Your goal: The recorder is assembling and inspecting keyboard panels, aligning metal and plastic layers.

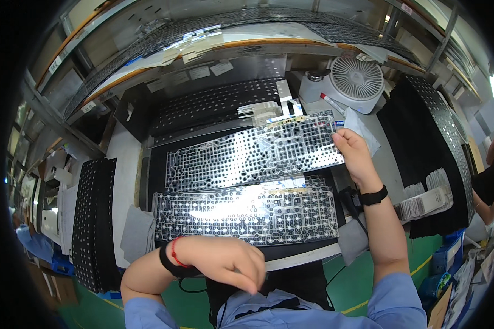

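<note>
A clear keyboard membrane sheet (252, 151), covered with rows of dark dots and fine traces, is tilted over the bench. My right hand (352, 152) pinches its right edge between thumb and fingers. Just nearer to me lies a second membrane sheet (247, 216) with a bright glare on its middle. My left hand (225, 266) is at this sheet's near edge, bent inward above my lap. Its fingers are curled toward the thumb and slightly blurred; what they hold, if anything, does not show.
Behind the sheets stand black dotted strips (203, 107) and a stack of pale strips (260, 112). A white fan (357, 82) sits at the back right. Grey cloths (139, 233) lie at the bench edges. Gloves (428, 197) rest on black sheets at right. Another person's arm (486, 205) shows far right.
</note>
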The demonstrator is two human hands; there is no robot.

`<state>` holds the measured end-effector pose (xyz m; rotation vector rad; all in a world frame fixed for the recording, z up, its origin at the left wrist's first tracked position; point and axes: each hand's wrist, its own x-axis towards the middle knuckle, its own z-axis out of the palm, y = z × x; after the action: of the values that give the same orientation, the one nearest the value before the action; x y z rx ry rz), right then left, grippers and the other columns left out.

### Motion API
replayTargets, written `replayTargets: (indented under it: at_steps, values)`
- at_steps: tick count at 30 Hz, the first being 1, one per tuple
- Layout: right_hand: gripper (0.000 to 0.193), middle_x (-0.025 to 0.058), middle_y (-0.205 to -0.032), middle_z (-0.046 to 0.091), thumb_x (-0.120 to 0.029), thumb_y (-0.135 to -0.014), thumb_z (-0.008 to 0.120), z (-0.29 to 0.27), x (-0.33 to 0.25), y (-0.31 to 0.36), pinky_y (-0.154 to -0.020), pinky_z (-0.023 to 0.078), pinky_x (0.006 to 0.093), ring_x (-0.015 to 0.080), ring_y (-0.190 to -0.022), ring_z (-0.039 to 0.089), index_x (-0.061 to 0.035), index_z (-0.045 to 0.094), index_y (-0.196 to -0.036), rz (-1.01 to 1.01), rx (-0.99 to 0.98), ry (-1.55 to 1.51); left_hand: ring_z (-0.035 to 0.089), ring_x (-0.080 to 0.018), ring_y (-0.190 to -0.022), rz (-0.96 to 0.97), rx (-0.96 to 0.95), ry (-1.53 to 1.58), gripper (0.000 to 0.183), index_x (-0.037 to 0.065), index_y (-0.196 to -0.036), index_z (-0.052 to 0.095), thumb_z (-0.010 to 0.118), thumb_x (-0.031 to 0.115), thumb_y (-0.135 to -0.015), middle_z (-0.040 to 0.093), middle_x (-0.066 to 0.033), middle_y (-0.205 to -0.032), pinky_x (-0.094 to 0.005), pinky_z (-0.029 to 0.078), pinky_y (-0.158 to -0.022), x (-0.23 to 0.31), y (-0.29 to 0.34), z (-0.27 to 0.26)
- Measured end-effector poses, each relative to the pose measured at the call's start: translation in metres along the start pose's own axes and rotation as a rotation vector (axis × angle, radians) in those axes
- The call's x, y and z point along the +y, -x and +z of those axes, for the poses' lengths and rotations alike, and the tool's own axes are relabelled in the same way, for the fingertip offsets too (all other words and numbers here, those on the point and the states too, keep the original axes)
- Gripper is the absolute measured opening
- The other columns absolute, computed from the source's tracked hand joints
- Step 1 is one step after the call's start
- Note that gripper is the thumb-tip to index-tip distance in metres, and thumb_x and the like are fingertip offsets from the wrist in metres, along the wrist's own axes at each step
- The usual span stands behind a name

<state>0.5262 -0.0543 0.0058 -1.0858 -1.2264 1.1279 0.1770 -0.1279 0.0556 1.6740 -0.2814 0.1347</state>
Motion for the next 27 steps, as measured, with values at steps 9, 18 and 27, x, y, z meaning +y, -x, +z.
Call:
replayTargets:
  at_steps: [9, 18, 27]
  values:
    - [0.016, -0.0011, -0.087, 0.064, -0.015, -0.101, 0.052, -0.001, -0.003, 0.002, -0.069, 0.045, 0.0189, 0.0024, -0.076, 0.056, -0.0014, 0.061, -0.098, -0.045, 0.018, -0.045, 0.053, -0.0112, -0.075, 0.082, 1.327, -0.220, 0.026, 0.005, -0.096, 0.057, 0.045, 0.027, -0.104, 0.058, -0.0032, -0.083, -0.0230, 0.043, -0.068, 0.018, 0.103, -0.097]
    - [0.018, -0.0025, -0.087, 0.063, -0.017, -0.102, 0.052, 0.000, -0.005, 0.002, -0.069, 0.044, 0.0193, 0.0015, -0.076, 0.053, -0.0025, 0.061, -0.097, -0.066, 0.069, -0.078, 0.058, -0.0078, -0.081, -0.404, 1.557, -0.044, 0.031, 0.004, -0.122, 0.058, 0.053, 0.025, -0.100, 0.064, -0.0004, -0.096, -0.0225, 0.046, -0.071, -0.014, 0.187, -0.118]
    - [0.018, -0.0046, -0.079, 0.062, -0.018, -0.099, 0.057, 0.004, -0.014, 0.007, -0.056, 0.037, 0.0171, 0.0001, -0.065, 0.049, -0.0014, 0.063, -0.100, -0.080, 0.087, -0.018, 0.060, -0.0105, -0.063, -0.369, 1.542, 0.343, 0.036, 0.004, -0.120, 0.051, 0.049, 0.035, -0.102, 0.068, -0.0078, -0.084, -0.0200, 0.046, -0.056, -0.019, 0.192, -0.117]
